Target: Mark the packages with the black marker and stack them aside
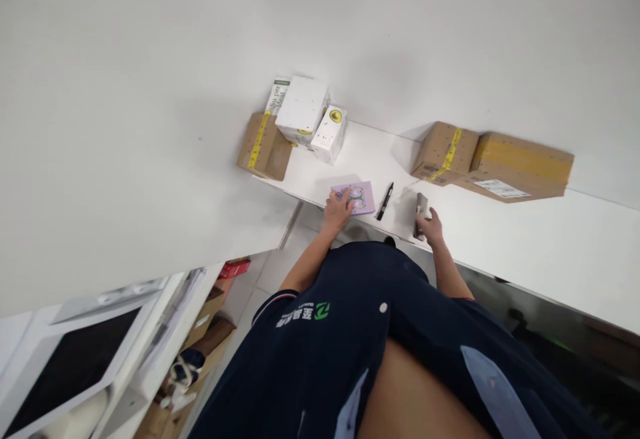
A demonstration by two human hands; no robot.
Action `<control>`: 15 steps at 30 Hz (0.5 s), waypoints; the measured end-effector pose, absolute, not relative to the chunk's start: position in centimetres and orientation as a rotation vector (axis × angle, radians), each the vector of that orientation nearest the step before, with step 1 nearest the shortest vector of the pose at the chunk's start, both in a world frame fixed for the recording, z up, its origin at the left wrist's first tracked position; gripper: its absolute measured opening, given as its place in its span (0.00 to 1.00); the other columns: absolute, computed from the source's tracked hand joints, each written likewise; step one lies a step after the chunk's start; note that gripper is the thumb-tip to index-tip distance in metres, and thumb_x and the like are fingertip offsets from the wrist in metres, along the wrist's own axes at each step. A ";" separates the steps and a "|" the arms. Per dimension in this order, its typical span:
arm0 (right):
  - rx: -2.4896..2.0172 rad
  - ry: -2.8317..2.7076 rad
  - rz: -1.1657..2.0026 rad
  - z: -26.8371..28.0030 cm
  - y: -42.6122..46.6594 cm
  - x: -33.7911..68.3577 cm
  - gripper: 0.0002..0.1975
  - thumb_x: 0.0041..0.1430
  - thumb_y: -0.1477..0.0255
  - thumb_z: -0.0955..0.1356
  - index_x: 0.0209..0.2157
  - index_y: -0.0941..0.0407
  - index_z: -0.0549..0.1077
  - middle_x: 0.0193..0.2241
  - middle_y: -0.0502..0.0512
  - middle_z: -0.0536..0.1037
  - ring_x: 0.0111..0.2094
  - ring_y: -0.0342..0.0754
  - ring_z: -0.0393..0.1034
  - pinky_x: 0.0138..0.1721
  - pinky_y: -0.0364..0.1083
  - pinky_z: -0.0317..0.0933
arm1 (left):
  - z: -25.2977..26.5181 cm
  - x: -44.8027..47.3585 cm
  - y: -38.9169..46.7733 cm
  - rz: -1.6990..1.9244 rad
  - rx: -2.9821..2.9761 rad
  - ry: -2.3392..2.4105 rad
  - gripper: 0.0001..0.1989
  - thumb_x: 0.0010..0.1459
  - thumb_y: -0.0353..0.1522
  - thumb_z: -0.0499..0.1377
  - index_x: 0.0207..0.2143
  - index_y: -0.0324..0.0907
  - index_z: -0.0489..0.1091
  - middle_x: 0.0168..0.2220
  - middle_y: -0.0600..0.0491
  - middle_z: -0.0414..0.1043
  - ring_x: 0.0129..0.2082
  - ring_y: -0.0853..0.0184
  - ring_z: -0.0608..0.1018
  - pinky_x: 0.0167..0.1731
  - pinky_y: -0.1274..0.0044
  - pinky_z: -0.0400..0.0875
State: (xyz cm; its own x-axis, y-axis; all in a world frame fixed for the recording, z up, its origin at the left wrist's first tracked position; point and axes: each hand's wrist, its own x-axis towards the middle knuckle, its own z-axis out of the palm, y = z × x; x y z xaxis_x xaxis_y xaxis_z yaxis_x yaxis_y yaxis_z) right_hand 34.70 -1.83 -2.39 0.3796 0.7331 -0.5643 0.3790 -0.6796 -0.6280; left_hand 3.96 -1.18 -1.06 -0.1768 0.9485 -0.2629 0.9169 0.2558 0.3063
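A purple notebook with a butterfly-like design on its cover lies near the front edge of the white desk. My left hand grips its left end, with fingers over the cover. To the right of the notebook is a black marker pen, touched by neither hand. My right hand has its thumb and fingers on a narrow grey-brown case at the desk edge; its exact kind is too small to make out.
White boxes with avocado pictures and a brown carton stand at the desk's left end. Two taped cartons are at the back right. Lower left, a shelf unit holds assorted items.
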 end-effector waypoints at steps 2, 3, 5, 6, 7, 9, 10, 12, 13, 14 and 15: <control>-1.821 -0.600 1.584 -1.3 -1.5 33.3 0.33 0.51 0.56 0.69 0.57 0.57 0.68 0.38 0.59 0.78 0.37 0.53 0.74 0.38 0.52 0.72 | -1.0 4.0 -1.2 0.106 1.696 2.145 0.28 0.68 0.46 0.50 0.68 0.56 0.58 0.65 0.42 0.55 0.56 0.52 0.69 0.53 0.64 0.68; -1.595 -0.474 1.733 -0.6 -1.3 32.5 0.31 0.51 0.54 0.67 0.53 0.57 0.70 0.36 0.58 0.78 0.34 0.52 0.74 0.35 0.52 0.73 | -1.0 4.0 -1.2 0.104 1.696 2.149 0.28 0.68 0.46 0.49 0.68 0.56 0.58 0.65 0.42 0.55 0.56 0.52 0.69 0.53 0.64 0.68; -1.193 -0.334 1.951 1.1 -1.0 30.7 0.29 0.52 0.51 0.64 0.48 0.58 0.73 0.35 0.59 0.80 0.33 0.53 0.75 0.34 0.53 0.74 | -0.9 4.0 -1.2 0.100 1.702 2.151 0.28 0.68 0.46 0.49 0.68 0.55 0.58 0.64 0.42 0.55 0.56 0.52 0.69 0.53 0.64 0.68; -1.028 -0.309 2.019 2.0 -0.8 29.8 0.30 0.53 0.50 0.63 0.48 0.58 0.73 0.36 0.60 0.80 0.34 0.54 0.76 0.35 0.54 0.74 | -0.9 4.0 -1.2 0.103 1.709 2.148 0.28 0.68 0.46 0.49 0.68 0.55 0.58 0.64 0.41 0.55 0.56 0.52 0.69 0.53 0.64 0.68; -0.897 -0.295 2.074 2.9 -0.7 28.8 0.31 0.54 0.49 0.62 0.48 0.58 0.73 0.38 0.61 0.81 0.36 0.55 0.77 0.36 0.55 0.75 | -0.8 4.0 -1.2 0.108 1.715 2.145 0.28 0.68 0.46 0.49 0.68 0.55 0.58 0.64 0.41 0.55 0.56 0.52 0.69 0.53 0.64 0.68; -0.738 -0.283 2.162 4.7 -0.4 26.9 0.32 0.56 0.49 0.61 0.50 0.58 0.72 0.42 0.63 0.82 0.40 0.57 0.78 0.40 0.59 0.75 | -0.7 4.0 -1.3 0.119 1.718 2.145 0.28 0.68 0.46 0.50 0.68 0.56 0.58 0.64 0.41 0.55 0.56 0.52 0.69 0.52 0.65 0.68; -0.706 -0.283 2.201 5.5 -0.2 26.0 0.32 0.57 0.48 0.61 0.51 0.58 0.72 0.44 0.64 0.81 0.43 0.58 0.78 0.42 0.61 0.74 | -0.6 4.0 -1.3 0.122 1.718 2.147 0.28 0.68 0.46 0.49 0.69 0.56 0.58 0.64 0.41 0.55 0.56 0.52 0.69 0.52 0.65 0.68; -0.701 -0.293 2.274 6.6 -0.2 24.3 0.32 0.58 0.48 0.60 0.52 0.57 0.72 0.46 0.64 0.81 0.47 0.60 0.77 0.45 0.62 0.73 | -0.6 4.0 -1.4 0.125 1.717 2.149 0.28 0.68 0.46 0.49 0.69 0.55 0.58 0.64 0.41 0.55 0.57 0.52 0.69 0.52 0.64 0.69; -0.715 -0.300 2.306 7.0 -0.2 23.6 0.31 0.59 0.48 0.60 0.52 0.57 0.72 0.46 0.63 0.81 0.48 0.60 0.77 0.46 0.62 0.73 | -0.6 4.1 -1.4 0.124 1.718 2.145 0.28 0.68 0.46 0.49 0.69 0.55 0.58 0.64 0.41 0.55 0.57 0.52 0.69 0.52 0.64 0.69; -0.727 -0.309 2.336 7.2 -0.3 22.8 0.31 0.59 0.49 0.60 0.52 0.56 0.71 0.47 0.62 0.81 0.49 0.59 0.77 0.47 0.62 0.72 | -0.6 4.1 -1.4 0.121 1.716 2.138 0.28 0.68 0.45 0.49 0.68 0.55 0.58 0.64 0.41 0.56 0.57 0.52 0.69 0.52 0.64 0.69; -0.734 -0.321 2.366 7.3 -0.5 22.1 0.30 0.60 0.49 0.60 0.52 0.56 0.71 0.46 0.61 0.81 0.49 0.59 0.76 0.47 0.62 0.73 | -0.6 4.1 -1.4 0.115 1.702 2.139 0.27 0.68 0.44 0.49 0.68 0.54 0.58 0.64 0.41 0.56 0.57 0.52 0.69 0.52 0.64 0.69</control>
